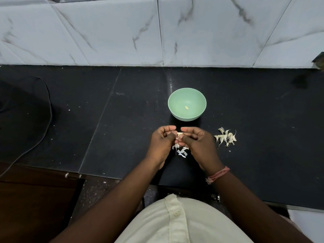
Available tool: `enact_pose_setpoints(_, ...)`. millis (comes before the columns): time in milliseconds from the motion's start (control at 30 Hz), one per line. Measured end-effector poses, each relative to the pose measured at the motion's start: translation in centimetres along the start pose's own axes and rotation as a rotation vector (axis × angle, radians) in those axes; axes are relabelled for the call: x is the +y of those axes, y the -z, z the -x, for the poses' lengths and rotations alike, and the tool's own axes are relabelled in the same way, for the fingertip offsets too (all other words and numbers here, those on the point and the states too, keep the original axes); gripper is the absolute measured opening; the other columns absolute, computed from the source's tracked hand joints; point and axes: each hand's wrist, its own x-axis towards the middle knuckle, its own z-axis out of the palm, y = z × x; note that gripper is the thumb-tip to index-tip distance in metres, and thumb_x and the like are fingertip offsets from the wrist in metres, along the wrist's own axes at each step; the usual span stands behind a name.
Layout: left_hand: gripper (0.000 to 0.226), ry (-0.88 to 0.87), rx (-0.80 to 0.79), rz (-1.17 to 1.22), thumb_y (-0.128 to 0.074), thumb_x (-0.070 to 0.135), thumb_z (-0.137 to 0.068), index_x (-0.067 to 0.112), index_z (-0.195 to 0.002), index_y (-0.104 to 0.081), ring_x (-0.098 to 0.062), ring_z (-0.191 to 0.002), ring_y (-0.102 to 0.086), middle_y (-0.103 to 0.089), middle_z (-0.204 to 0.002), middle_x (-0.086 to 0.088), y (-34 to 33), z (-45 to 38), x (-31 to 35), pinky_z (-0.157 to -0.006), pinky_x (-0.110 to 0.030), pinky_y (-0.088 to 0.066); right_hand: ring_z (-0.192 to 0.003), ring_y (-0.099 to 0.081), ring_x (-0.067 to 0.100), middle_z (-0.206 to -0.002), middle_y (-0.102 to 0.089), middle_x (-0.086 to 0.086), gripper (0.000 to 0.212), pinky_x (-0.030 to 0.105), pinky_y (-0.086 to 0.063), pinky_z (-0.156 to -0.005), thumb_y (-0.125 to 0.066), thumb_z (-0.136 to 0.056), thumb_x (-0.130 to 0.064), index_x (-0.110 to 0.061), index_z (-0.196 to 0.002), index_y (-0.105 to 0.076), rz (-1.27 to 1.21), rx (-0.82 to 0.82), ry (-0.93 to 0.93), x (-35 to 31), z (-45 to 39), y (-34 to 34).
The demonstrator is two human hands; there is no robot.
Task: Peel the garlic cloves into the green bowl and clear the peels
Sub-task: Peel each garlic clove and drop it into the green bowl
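Both hands were held together above the dark table [122,120], just in front of the green bowl [175,111]. The left hand [162,141] and the right hand [196,142] each had fingers curled inward, pinching one garlic clove [179,134] between them; the clove showed only as a small pale piece between the fingertips. Whether its skin was partly off could not be determined.

The green bowl stood upright on the table, near the tiled wall [157,32] side of the hands. One peeled clove [186,107] lay on its bottom.

A pile of unpeeled cloves [225,137] lay on the table to the right of the right hand, apart from the bowl. Loose peels [181,151] lay on the table directly beneath the hands.

A dark cable [47,120] crossed the table at the far left. A pink thread band [218,174] circled the right wrist.
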Motion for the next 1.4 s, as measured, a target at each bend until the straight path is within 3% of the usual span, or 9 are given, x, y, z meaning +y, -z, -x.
enact_pose_setpoints(100,0.016,0.020,0.027,0.044,-0.056,-0.006,-0.096,0.004,-0.108,-0.062,-0.013,-0.066,-0.064,-0.066,-0.082,-0.011,-0.1,0.0,0.0,-0.072,-0.026,-0.057,-0.088,-0.074,0.038,-0.094,-0.076,0.020,0.019,0.042,-0.061,-0.083,-0.066,-0.090,0.006,-0.001,-0.107,-0.070,-0.006,0.016,0.000,0.2,-0.1,0.2)
enact_pose_setpoints(300,0.034,0.024,0.094,-0.008,-0.053,-0.020,-0.086,0.004,-0.106,-0.068,-0.013,-0.074,-0.065,-0.064,-0.083,-0.005,0.7,-0.1,-0.4,-0.078,-0.028,-0.057,-0.086,-0.070,0.027,-0.101,-0.074,0.023,0.012,0.036,-0.062,-0.077,-0.061,-0.093,0.006,0.002,-0.103,-0.066,-0.153,0.074,-0.076,0.2,-0.1,0.6)
enact_pose_setpoints(433,0.021,0.056,0.009,-0.055,-0.061,-0.001,-0.094,0.007,-0.110,-0.072,-0.008,-0.078,-0.068,-0.074,-0.089,-0.004,0.5,0.4,-0.2,-0.079,-0.025,-0.056,-0.089,-0.073,0.030,-0.101,-0.074,0.024,0.014,0.039,-0.062,-0.081,-0.060,-0.094,0.008,0.007,-0.107,-0.063,-0.237,0.057,-0.096,0.2,0.0,0.7)
enact_pose_setpoints(533,0.026,0.058,-0.070,-0.015,-0.072,0.006,-0.089,0.005,-0.115,-0.069,-0.014,-0.080,-0.068,-0.075,-0.088,-0.002,0.2,0.5,-0.3,-0.075,-0.028,-0.056,-0.082,-0.072,0.025,-0.090,-0.073,0.020,0.012,0.034,-0.062,-0.075,-0.065,-0.091,0.006,0.006,-0.103,-0.066,-0.232,0.047,-0.073,0.0,0.2,0.5)
enact_pose_setpoints(733,0.008,-0.064,0.060,-0.154,-0.077,0.008,-0.085,0.007,-0.093,-0.078,-0.027,-0.074,-0.070,-0.075,-0.083,-0.017,0.8,0.3,-0.7,-0.078,-0.043,-0.060,-0.071,-0.066,0.017,-0.082,-0.073,0.013,0.010,0.026,-0.055,-0.061,-0.069,-0.089,0.003,-0.001,-0.098,-0.070,-0.116,0.070,-0.058,0.1,0.3,0.4)
enact_pose_setpoints(967,0.014,-0.063,0.127,-0.195,-0.066,-0.001,-0.091,0.009,-0.095,-0.074,-0.018,-0.071,-0.067,-0.072,-0.077,-0.004,1.1,-0.1,-1.3,-0.081,-0.040,-0.057,-0.068,-0.064,0.017,-0.083,-0.071,0.011,0.015,0.029,-0.057,-0.066,-0.065,-0.093,0.002,-0.001,-0.107,-0.068,-0.240,0.122,-0.082,0.5,-0.1,1.1)
enact_pose_setpoints(1100,0.025,-0.115,0.128,-0.269,-0.057,-0.004,-0.094,0.010,-0.103,-0.076,-0.011,-0.087,-0.073,-0.077,-0.093,-0.003,1.0,0.0,-1.1,-0.081,-0.025,-0.057,-0.081,-0.071,0.024,-0.093,-0.073,0.018,0.014,0.031,-0.061,-0.077,-0.057,-0.098,0.003,0.003,-0.108,-0.067,-0.346,0.103,-0.107,0.5,-0.3,1.3)
enact_pose_setpoints(1200,0.029,-0.160,0.095,-0.308,-0.058,-0.010,-0.089,0.006,-0.105,-0.076,0.002,-0.080,-0.069,-0.077,-0.094,-0.002,0.4,0.4,-0.4,-0.074,-0.012,-0.052,-0.091,-0.073,0.030,-0.100,-0.073,0.024,0.019,0.034,-0.061,-0.085,-0.050,-0.098,0.010,0.007,-0.109,-0.065,-0.435,0.063,-0.129,0.3,-0.2,1.3)
enact_pose_setpoints(1400,0.013,-0.150,0.095,-0.168,-0.072,-0.002,-0.086,0.002,-0.098,-0.076,-0.017,-0.067,-0.066,-0.074,-0.078,-0.009,0.1,0.4,-0.1,-0.070,-0.029,-0.058,-0.102,-0.070,0.033,-0.107,-0.069,0.030,0.018,0.037,-0.058,-0.094,-0.054,-0.095,0.009,0.012,-0.111,-0.062,-0.530,0.008,-0.131,-0.4,0.2,1.0)
